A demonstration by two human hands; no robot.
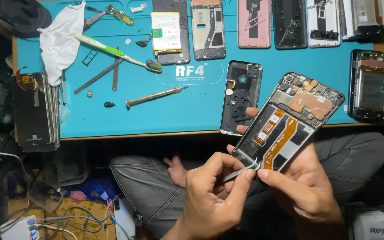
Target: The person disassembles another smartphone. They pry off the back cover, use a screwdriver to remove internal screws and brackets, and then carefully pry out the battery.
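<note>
My right hand (305, 189) holds an opened black phone (292, 122) from beneath, tilted, over my lap. Its circuit board with copper shielding is at the upper end, and an orange flex cable (282, 141) runs down the battery bay. My left hand (210, 195) pinches metal tweezers (241, 171). Their tips touch the lower end of the phone, close to the foot of the flex cable. My right thumb rests beside the tweezer tips.
A blue work mat (192, 111) covers the table. On it lie a black back cover (241, 95), a screwdriver (154, 95), a toothbrush (116, 51), a white cloth (61, 40), a stack of screens (34, 111), another open phone (370, 84) and several dismantled phones along the far edge.
</note>
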